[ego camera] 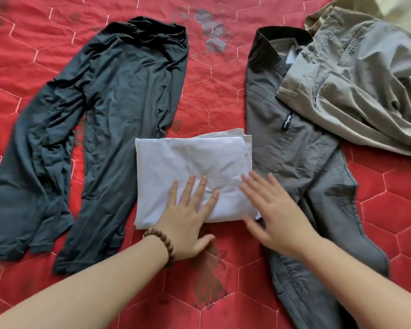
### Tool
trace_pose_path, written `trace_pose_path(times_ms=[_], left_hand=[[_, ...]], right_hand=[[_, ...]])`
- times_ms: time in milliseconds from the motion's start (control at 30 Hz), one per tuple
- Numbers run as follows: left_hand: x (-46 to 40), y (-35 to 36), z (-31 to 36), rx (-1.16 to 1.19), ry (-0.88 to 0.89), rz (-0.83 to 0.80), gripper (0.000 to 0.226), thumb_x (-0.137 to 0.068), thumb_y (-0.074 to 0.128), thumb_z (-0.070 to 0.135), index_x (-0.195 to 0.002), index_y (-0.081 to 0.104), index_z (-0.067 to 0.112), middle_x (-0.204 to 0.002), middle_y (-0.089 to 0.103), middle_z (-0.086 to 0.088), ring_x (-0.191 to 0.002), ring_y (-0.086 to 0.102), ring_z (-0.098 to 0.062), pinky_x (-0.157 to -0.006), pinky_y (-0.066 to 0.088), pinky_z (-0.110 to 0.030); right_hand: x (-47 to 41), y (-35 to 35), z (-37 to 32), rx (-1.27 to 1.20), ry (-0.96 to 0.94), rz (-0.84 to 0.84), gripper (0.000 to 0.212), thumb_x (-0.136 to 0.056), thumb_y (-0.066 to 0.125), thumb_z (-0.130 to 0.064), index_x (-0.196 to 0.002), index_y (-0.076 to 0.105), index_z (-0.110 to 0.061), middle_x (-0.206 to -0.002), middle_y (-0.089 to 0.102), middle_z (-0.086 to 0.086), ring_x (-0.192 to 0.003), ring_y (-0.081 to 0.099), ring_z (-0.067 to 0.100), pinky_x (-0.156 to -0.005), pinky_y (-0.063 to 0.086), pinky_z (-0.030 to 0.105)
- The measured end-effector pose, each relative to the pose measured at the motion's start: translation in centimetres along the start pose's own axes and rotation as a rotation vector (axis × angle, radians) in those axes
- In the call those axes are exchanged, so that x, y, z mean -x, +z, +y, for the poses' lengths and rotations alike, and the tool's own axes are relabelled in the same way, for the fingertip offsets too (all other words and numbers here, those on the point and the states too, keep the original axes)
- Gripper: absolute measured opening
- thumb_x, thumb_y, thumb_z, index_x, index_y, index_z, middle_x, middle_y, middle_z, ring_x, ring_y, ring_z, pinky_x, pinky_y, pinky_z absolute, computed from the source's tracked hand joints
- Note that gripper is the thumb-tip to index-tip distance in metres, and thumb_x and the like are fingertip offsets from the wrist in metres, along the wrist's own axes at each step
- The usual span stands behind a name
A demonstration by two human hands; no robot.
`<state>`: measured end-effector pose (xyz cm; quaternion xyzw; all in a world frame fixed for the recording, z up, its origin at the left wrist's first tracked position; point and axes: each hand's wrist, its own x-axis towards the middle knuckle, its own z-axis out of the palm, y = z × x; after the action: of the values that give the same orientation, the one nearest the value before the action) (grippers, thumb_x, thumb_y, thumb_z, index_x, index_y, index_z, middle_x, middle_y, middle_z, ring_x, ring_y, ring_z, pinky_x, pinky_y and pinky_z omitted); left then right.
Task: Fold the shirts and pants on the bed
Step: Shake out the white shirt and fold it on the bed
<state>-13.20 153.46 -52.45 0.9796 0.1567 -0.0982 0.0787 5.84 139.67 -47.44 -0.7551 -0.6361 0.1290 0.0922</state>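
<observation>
- I am pressing my left hand (pixel 190 217), fingers spread flat and gripping nothing, on the folded white shirt (pixel 190 167) to flatten its creases.
- My right hand (pixel 273 214), open too, is smoothing its right edge.
- The shirt is lying on the red bed (pixel 214 96) between the dark pants (pixel 100 129) and grey trousers (pixel 294 162), which are waiting unfolded.

Bedspread (pixel 223 91): red, quilted in pale hexagon stitching, faded grey floral patches.
Bead bracelet (pixel 163 243): brown wooden beads, over the bedspread's lower middle.
</observation>
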Motion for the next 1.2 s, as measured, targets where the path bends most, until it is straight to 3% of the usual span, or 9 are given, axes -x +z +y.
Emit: trace_pose_path(times_ms=[167,300,433,567,700,867,1000,1067,1200], left_hand=[[-1.2,0.6,1.0,-0.042,-0.161,-0.023,0.084,-0.083,0.052,0.043,-0.152,0.004,0.032,-0.159,0.001,-0.017,-0.145,0.002,-0.043,-0.111,0.003,-0.067],[-1.6,1.0,1.5,-0.060,-0.256,-0.020,0.077,-0.092,0.032,0.028,-0.143,-0.024,0.037,-0.160,-0.010,-0.012,-0.145,-0.007,-0.041,-0.108,-0.002,-0.068],[-1.4,0.7,0.6,-0.036,-0.330,-0.047,0.076,-0.084,0.011,0.010,-0.130,-0.042,0.041,-0.159,-0.016,-0.010,-0.144,-0.015,-0.039,-0.105,-0.002,-0.071],[-1.4,0.1,0.2,0.006,-0.361,-0.126,0.083,-0.077,0.009,0.000,-0.144,-0.027,0.033,-0.160,-0.013,-0.011,-0.145,-0.015,-0.036,-0.107,0.001,-0.070],[-0.6,-1.1,-0.7,0.043,-0.387,-0.158,0.087,-0.077,0.018,-0.005,-0.150,-0.014,0.029,-0.160,-0.013,-0.008,-0.145,-0.018,-0.029,-0.110,-0.003,-0.066],[1.3,-0.7,-0.2,0.064,-0.349,-0.114,0.086,-0.083,0.036,0.005,-0.150,-0.015,0.024,-0.160,-0.013,-0.011,-0.145,-0.018,-0.029,-0.111,-0.007,-0.064],[2.9,0.4,1.7,0.044,-0.160,0.020,0.078,-0.082,0.057,0.042,-0.147,0.025,0.014,-0.152,0.025,-0.023,-0.143,0.022,-0.037,-0.110,0.018,-0.066],[3.4,1.0,1.0,0.043,-0.102,-0.006,0.077,-0.086,0.033,0.065,-0.147,0.025,0.018,-0.155,0.017,-0.018,-0.145,0.013,-0.034,-0.112,0.013,-0.062],[3.1,1.6,-4.0,-0.020,-0.321,-0.039,0.070,-0.085,-0.002,0.065,-0.147,-0.009,0.034,-0.157,-0.015,-0.002,-0.144,-0.020,-0.024,-0.116,-0.003,-0.056]], right_hand=[[0.5,3.9,-2.8,0.216,0.097,-0.045,0.071,-0.070,0.071,-0.012,-0.136,0.050,-0.003,-0.146,0.043,0.014,-0.137,0.038,0.031,-0.110,0.028,0.059],[-1.8,4.6,-3.9,0.300,0.170,0.027,0.050,-0.086,0.045,-0.010,-0.135,0.052,-0.002,-0.143,0.047,0.016,-0.135,0.042,0.031,-0.109,0.029,0.060],[-1.3,3.2,-1.9,0.393,0.105,0.030,0.052,-0.084,0.032,-0.007,-0.127,0.058,0.001,-0.133,0.057,0.017,-0.127,0.052,0.032,-0.104,0.034,0.063],[-0.6,1.3,-0.1,0.471,0.038,0.038,0.047,-0.082,0.033,-0.006,-0.113,0.068,0.001,-0.117,0.068,0.015,-0.116,0.061,0.031,-0.102,0.033,0.065],[0.0,-1.1,3.1,0.401,0.253,0.032,0.038,-0.082,0.036,-0.003,-0.097,0.071,0.001,-0.111,0.069,0.015,-0.121,0.056,0.035,-0.112,0.021,0.060],[-0.5,-0.5,1.1,0.232,0.128,0.147,0.045,-0.075,0.060,-0.002,-0.119,0.062,0.005,-0.131,0.056,0.024,-0.125,0.050,0.041,-0.107,0.030,0.059],[-2.5,3.3,-4.2,0.105,0.016,0.055,0.048,-0.093,0.043,-0.027,-0.137,0.051,-0.009,-0.149,0.040,0.013,-0.140,0.034,0.031,-0.114,0.021,0.055],[-3.3,5.1,-4.9,0.098,0.055,-0.061,0.054,-0.097,0.026,-0.041,-0.147,0.035,-0.022,-0.158,0.020,0.004,-0.146,0.013,0.026,-0.117,0.012,0.056],[-4.7,7.5,-3.1,0.174,0.240,-0.123,0.054,-0.095,0.005,-0.054,-0.144,-0.015,-0.044,-0.157,-0.022,-0.006,-0.143,-0.025,0.015,-0.117,-0.013,0.048]])
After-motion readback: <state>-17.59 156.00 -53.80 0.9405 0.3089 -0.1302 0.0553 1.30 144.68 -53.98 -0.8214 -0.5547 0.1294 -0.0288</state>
